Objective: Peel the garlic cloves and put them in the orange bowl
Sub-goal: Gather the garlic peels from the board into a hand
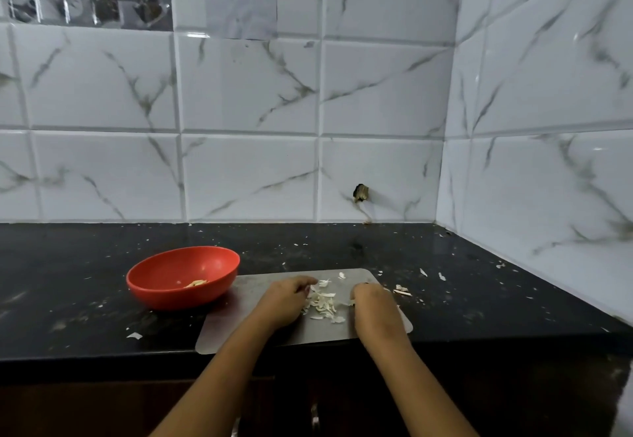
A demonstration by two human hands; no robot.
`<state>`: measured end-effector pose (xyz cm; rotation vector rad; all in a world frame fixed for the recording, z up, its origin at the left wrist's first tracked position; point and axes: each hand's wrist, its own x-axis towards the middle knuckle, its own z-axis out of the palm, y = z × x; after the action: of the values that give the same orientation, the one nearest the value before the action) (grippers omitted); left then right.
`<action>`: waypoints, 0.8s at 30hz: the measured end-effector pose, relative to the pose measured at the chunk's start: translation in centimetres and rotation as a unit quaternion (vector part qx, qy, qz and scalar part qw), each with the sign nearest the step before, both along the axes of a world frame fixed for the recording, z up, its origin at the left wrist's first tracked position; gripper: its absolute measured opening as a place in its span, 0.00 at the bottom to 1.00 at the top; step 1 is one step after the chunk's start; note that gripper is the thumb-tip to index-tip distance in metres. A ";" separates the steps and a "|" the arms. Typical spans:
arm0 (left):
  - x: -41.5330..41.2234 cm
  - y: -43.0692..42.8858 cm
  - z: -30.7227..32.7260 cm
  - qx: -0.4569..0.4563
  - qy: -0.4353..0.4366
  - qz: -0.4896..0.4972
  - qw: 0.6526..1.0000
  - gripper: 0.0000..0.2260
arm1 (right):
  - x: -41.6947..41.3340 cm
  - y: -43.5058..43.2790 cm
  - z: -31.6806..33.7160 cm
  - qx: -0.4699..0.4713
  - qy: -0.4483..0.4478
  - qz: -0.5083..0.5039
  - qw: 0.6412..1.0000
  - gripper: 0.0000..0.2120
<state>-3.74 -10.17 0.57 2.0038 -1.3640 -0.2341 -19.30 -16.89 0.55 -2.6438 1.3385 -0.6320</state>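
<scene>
Glossy plastic bowl (178, 299), matt grey metal-looking board (239, 299), polished speckled stone tabletop (68, 299), shiny marble-look tiles (246, 87), papery skins (323, 303).

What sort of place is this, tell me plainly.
Probably a home kitchen: black countertop against marble-look wall tiles, an orange bowl, and garlic peels on a cutting board.

Bowl (183, 277) left of board (260, 330)
</scene>
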 end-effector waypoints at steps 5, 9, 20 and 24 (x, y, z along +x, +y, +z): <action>-0.1 0.0 0.1 -0.059 0.095 0.006 0.994 0.14 | 2.3 1.7 0.8 0.097 -0.103 0.096 0.985 0.21; -0.1 0.0 0.4 -0.092 0.173 0.001 0.981 0.14 | 0.3 -0.2 2.6 0.227 -0.272 0.152 0.923 0.20; -1.2 -0.4 1.4 -0.063 0.155 0.013 0.986 0.14 | -5.9 -8.4 0.4 0.004 0.022 0.005 1.000 0.17; -1.4 0.0 1.7 -0.074 0.160 0.027 0.984 0.14 | -5.4 -7.1 1.1 -0.030 0.024 -0.034 0.999 0.16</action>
<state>-5.14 -10.20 2.22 1.7872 -1.0907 -0.4009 -24.66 -23.95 1.66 -2.6866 1.4502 -0.6318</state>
